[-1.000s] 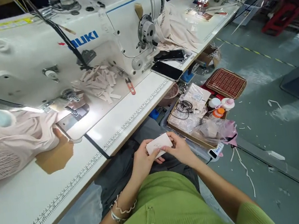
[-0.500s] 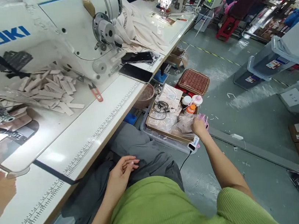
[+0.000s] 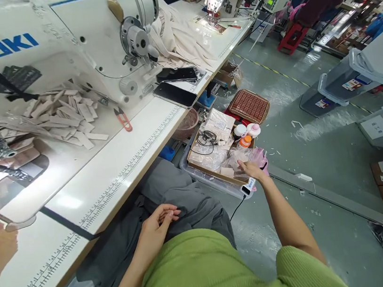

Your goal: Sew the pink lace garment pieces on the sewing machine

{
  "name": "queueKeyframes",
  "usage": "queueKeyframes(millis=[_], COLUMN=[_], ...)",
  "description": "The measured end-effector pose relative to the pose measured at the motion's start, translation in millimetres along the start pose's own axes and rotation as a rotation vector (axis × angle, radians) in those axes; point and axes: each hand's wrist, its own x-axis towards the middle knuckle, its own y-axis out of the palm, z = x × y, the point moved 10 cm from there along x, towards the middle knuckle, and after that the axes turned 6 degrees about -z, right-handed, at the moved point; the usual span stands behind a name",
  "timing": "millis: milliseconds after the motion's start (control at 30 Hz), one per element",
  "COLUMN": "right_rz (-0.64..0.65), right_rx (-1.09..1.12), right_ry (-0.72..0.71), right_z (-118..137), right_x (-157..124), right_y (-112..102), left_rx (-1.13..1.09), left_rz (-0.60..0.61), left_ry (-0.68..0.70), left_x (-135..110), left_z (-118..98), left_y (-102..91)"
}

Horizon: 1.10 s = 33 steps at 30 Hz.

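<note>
Glossy grey-green floor (image 3: 336,156), strewn with scraps, spreads around my workplace. My right hand (image 3: 253,170) has its fingers at crinkled clear plastic (image 3: 233,157), which lies at ten o'clock from their tips; whether they pinch it, I cannot tell. My left hand (image 3: 159,221) curls loosely on grey fabric (image 3: 191,195), thumb slightly apart. From my right fingertips, a flat pale piece (image 3: 227,172) sits at eight, an orange-capped bottle (image 3: 245,141) at one. Farther out, tubs (image 3: 356,73) at two bear stickers too small to read; at ten, the white sewing machine (image 3: 65,56) shows blue letters ending "UKI".
</note>
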Motion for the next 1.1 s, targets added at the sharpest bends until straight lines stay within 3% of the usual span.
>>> queueKeyframes(millis=[100, 167, 333, 367, 400, 467, 533, 633, 700, 900, 1100], right_rz=[0.082, 0.051, -0.131, -0.179, -0.287, -0.442, -0.525, -0.607, -0.641, -0.662, -0.643], right_rx=[-0.064, -0.129, -0.204, -0.211, -0.24, -0.266, -0.277, -0.295, -0.287, -0.223, -0.223], right_ry=[-0.089, -0.122, -0.31, -0.383, -0.545, -0.856, -1.087, -1.305, -1.398, -1.575, -1.43], right_z=[3, 9, 57, 74, 99, 145, 179, 215, 229, 243, 239], right_x=[-20, -31, -65, -76, -94, -136, -176, -223, -245, -276, -257], right_y=[0, -11, -67, -82, -99, -124, -137, -143, -145, -150, -162], left_rx=[0.0, 0.004, 0.024, 0.036, 0.058, 0.131, 0.227, 0.434, 0.594, 0.778, 0.752], left_rz=[-0.003, 0.006, 0.051, 0.062, 0.075, 0.098, 0.121, 0.189, 0.215, 0.161, -0.046], left_ry=[0.015, 0.024, 0.063, 0.09, 0.128, 0.263, 0.495, 0.884, 1.009, 1.129, 1.024], left_x=[2, 3, 5, 6, 6, 4, -3, -26, -33, -42, -49], left_z=[-1, -1, -12, -19, -29, -56, -93, -138, -150, -175, -184], left_y=[1.8, 4.0, 8.5, 9.0, 9.5, 10.8, 14.3, 27.6, 33.7, 15.4, -38.5])
